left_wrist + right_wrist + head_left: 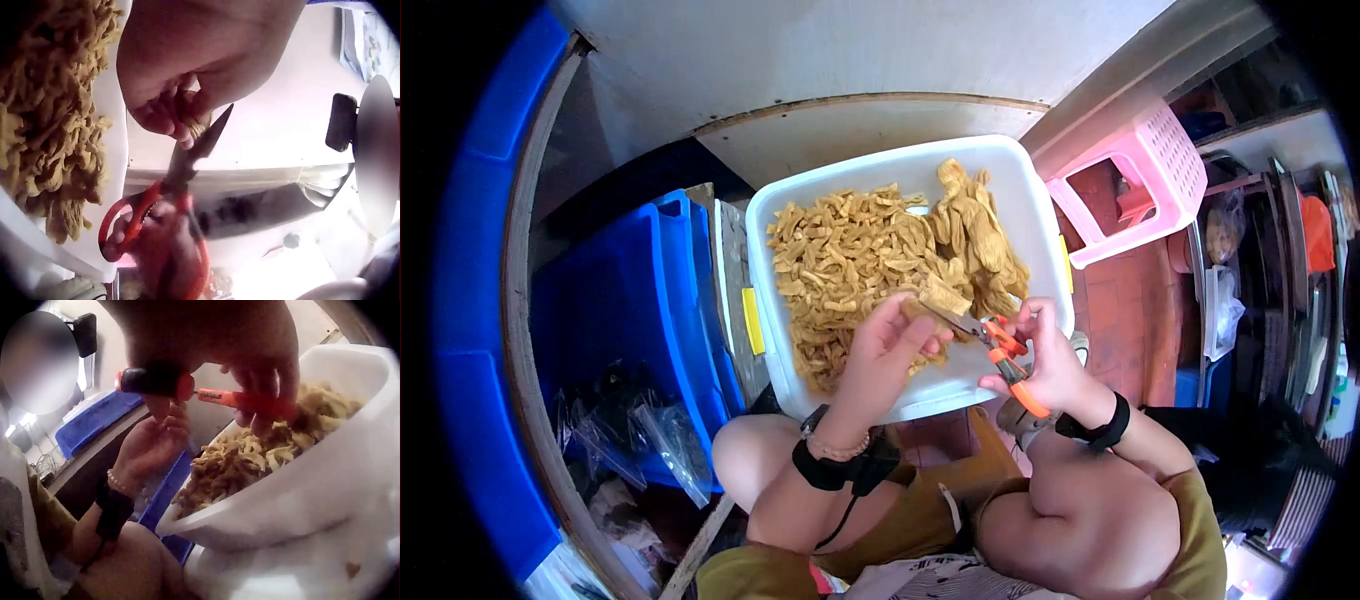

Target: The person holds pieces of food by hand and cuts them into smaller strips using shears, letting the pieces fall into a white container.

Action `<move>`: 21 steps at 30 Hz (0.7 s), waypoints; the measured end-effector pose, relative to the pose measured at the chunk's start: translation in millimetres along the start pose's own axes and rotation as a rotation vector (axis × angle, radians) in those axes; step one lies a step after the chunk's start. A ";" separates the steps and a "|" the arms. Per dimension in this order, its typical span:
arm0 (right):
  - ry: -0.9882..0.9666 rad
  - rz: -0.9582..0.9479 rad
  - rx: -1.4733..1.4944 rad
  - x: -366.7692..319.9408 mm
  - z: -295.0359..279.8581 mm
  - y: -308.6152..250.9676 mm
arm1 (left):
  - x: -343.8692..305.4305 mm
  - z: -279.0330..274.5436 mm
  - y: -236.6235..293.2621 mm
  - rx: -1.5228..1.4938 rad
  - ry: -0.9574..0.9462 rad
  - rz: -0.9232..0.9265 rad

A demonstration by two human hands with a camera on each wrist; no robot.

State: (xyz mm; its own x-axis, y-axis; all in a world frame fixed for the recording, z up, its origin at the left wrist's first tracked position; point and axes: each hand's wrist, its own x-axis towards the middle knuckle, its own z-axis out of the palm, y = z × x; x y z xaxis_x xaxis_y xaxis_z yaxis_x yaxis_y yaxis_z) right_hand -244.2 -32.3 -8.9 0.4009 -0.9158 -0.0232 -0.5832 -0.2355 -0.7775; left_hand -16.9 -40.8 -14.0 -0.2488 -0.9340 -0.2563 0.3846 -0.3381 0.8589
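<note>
My left hand (890, 350) pinches a yellowish-brown piece (945, 296) between thumb and fingers over a white tub (1040, 205). My right hand (1050, 360) grips orange-handled scissors (1008, 366), with the blades at that piece. In the left wrist view the blades (199, 150) stand partly apart beside the left fingertips. Many small cut strips (840, 250) lie in the left and middle of the tub, and larger uncut pieces (980, 235) are heaped at its right. The right wrist view shows the right hand (212, 344) around the handles; the blades are hidden there.
Blue crates (615, 310) with clear plastic bags (670, 440) stand at the left. A pink stool (1170, 170) is right of the tub, and shelves with assorted things (1270, 270) are at the far right. The person's knees are just below the tub.
</note>
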 end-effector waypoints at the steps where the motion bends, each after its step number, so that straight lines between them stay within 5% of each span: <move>1: -0.002 0.006 0.002 0.3 -2.5 -6.6 | -0.9 0.6 0.9 0.010 -0.003 -0.013; 3: -0.138 0.203 -0.088 4.3 -6.9 -20.5 | 3.0 -1.1 2.2 0.019 -0.005 -0.021; 15: -0.155 0.209 -0.092 3.1 -6.5 -19.1 | 13.5 -9.8 -6.2 0.226 0.123 0.037; 17: -0.187 0.223 -0.087 6.0 -10.3 -20.6 | 9.7 -6.1 -10.1 1.104 0.151 0.400; 21: -0.218 0.208 -0.133 8.7 -9.5 -16.4 | 7.0 -0.2 -5.6 1.315 0.110 0.533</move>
State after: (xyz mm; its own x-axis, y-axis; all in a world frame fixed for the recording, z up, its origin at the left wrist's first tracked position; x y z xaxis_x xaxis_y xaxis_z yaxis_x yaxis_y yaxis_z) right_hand -237.8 -39.5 9.6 0.3972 -0.8608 -0.3183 -0.7496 -0.1042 -0.6536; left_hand -20.6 -45.4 -20.6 -0.2461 -0.9383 0.2430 -0.6987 0.3455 0.6265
